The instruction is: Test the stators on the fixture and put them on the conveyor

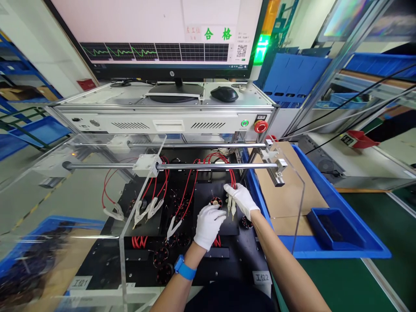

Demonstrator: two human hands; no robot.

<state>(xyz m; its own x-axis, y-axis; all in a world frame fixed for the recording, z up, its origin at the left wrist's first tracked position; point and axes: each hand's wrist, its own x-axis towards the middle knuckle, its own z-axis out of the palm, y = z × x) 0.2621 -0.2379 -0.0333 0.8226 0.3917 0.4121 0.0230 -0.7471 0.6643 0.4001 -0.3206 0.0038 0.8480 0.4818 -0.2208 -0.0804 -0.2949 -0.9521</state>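
My left hand (209, 226), in a white glove, is closed at the near edge of a small round motor stator (216, 201) with dark copper windings. Its fingertips hide part of that stator. To the right, my gloved right hand (243, 198) is closed around white test clips (231, 206) with metal tips pointing down. Red wires (232, 177) run up from these clips to the back of the fixture. Both hands are over a black plate (201, 193). Another stator (246, 222) lies just below my right wrist.
Several stators (161, 256) lie left of my left arm. More white clips (173, 227) hang on red wires there. A clear guard (121, 251) and steel rods (208, 166) cross the fixture. A monitor (175, 65) stands behind; a blue tray (354, 249) sits right.
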